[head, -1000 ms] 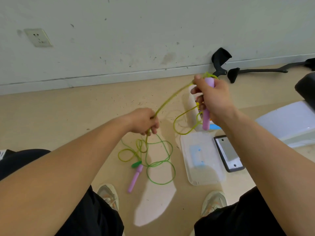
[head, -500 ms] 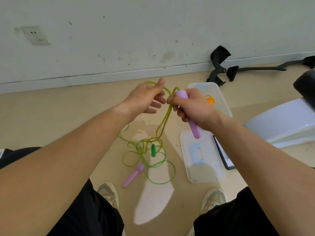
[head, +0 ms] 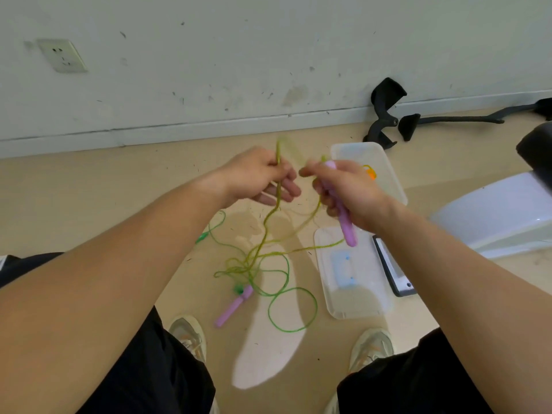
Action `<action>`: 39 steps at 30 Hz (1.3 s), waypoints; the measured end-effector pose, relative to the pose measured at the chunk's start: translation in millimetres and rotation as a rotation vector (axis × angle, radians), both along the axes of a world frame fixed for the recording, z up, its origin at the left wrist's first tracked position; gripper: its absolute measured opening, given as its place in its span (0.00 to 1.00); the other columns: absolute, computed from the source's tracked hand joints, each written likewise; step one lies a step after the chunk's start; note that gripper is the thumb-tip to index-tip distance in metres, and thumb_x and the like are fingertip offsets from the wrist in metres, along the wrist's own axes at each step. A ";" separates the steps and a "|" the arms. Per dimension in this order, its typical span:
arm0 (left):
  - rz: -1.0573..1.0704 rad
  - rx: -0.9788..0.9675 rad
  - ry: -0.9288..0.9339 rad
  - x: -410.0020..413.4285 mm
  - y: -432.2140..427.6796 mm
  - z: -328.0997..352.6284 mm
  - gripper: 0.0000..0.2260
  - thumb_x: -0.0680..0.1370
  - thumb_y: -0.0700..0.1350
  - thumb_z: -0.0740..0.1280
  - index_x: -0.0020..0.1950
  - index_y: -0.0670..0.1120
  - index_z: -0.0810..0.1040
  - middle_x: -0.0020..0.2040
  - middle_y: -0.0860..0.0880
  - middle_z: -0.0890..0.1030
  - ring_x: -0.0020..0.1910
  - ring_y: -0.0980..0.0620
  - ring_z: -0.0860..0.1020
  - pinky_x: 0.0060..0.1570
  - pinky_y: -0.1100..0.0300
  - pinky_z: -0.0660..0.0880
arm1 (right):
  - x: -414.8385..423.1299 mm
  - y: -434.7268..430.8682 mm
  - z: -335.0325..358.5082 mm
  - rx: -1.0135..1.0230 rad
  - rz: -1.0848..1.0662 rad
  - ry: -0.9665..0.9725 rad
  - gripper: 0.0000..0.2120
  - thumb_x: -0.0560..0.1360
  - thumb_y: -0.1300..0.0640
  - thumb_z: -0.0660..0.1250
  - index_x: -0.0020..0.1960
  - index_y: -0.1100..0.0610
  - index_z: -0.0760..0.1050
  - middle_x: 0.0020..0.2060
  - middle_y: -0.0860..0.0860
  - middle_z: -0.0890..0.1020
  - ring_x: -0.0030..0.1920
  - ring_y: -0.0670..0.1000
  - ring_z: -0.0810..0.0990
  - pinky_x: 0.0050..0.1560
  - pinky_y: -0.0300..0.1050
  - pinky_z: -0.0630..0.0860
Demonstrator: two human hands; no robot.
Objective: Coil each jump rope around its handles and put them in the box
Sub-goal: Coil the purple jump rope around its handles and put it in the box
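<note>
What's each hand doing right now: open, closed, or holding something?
Left hand: closed, pinching the rope.
Right hand: closed, gripping the purple handle.

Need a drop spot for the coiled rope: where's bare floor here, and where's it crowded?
Bare: the floor between the baseboard and the left forearm, left of the green rope; also the sunlit patch between the shoes. Crowded: the rope tangle at centre, and lid, box and dark panel to the right.
</note>
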State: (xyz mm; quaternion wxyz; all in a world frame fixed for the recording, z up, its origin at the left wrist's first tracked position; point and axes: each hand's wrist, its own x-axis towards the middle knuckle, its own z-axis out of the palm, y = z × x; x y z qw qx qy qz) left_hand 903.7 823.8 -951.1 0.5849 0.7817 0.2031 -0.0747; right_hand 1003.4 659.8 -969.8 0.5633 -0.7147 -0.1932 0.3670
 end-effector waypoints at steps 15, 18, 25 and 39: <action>0.156 -0.101 0.113 -4.7 -2.1 -4.3 0.28 0.79 0.69 0.55 0.52 0.46 0.80 0.48 0.51 0.85 0.53 0.48 0.82 0.53 0.51 0.77 | -20.3 15.3 16.4 0.019 0.019 -0.163 0.12 0.79 0.57 0.68 0.38 0.60 0.73 0.25 0.47 0.77 0.22 0.46 0.69 0.22 0.37 0.64; -0.185 -0.105 0.310 -11.4 -10.9 -14.8 0.37 0.72 0.75 0.50 0.58 0.49 0.81 0.53 0.53 0.85 0.60 0.53 0.79 0.61 0.52 0.70 | -12.5 16.9 23.1 0.127 -0.092 -0.133 0.10 0.79 0.57 0.68 0.40 0.60 0.75 0.27 0.48 0.77 0.24 0.47 0.70 0.23 0.38 0.64; -0.065 0.184 0.076 -6.8 -5.8 -25.2 0.11 0.85 0.44 0.58 0.50 0.44 0.79 0.49 0.45 0.86 0.44 0.47 0.83 0.45 0.54 0.78 | 13.5 4.1 19.4 0.186 -0.291 -0.057 0.10 0.76 0.54 0.69 0.50 0.61 0.80 0.32 0.49 0.78 0.27 0.49 0.68 0.26 0.38 0.64; 0.209 -0.090 -0.074 0.8 -5.4 -0.3 0.22 0.81 0.62 0.58 0.53 0.45 0.80 0.49 0.47 0.85 0.48 0.50 0.84 0.51 0.54 0.79 | -10.9 10.6 21.2 0.070 -0.006 -0.155 0.13 0.78 0.54 0.70 0.37 0.59 0.75 0.26 0.49 0.76 0.25 0.48 0.68 0.23 0.39 0.64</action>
